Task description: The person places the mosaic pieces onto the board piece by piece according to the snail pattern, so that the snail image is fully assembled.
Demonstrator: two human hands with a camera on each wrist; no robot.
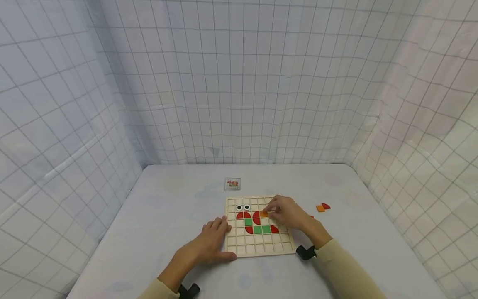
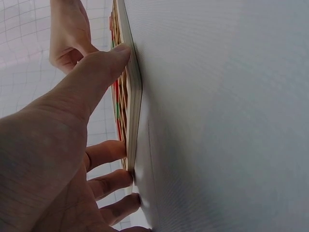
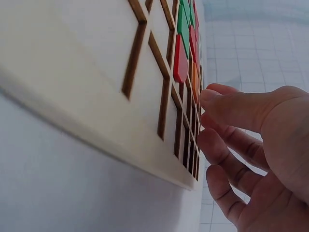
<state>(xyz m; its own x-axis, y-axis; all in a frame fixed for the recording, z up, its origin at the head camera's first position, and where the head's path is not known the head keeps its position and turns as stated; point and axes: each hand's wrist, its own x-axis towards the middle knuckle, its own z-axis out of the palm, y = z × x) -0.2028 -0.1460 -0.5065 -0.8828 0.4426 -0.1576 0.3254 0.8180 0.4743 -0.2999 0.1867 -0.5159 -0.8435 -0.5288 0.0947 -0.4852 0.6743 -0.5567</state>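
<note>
A pale wooden grid board (image 1: 261, 249) lies flat on the table. My left hand (image 1: 210, 238) rests against its left side, fingers spread along that edge and thumb (image 2: 111, 60) on the near corner. At the board's upper right, my right hand (image 1: 289, 212) pinches an orange square tile (image 1: 263, 214) with thumb and index finger, at a cell beside red curved tiles (image 1: 256, 218). Two eye tiles (image 1: 243, 207) sit near the top left. Green square tiles (image 1: 262, 229) and red quarter-round tiles (image 1: 274, 229) fill other cells.
A small picture card (image 1: 232, 184) lies beyond the board. To the right are a loose orange square (image 1: 320, 208) and a red quarter-round (image 1: 326, 206); another red piece (image 1: 312, 216) peeks out by my right wrist. Grid-patterned curtains (image 1: 239, 83) surround the table.
</note>
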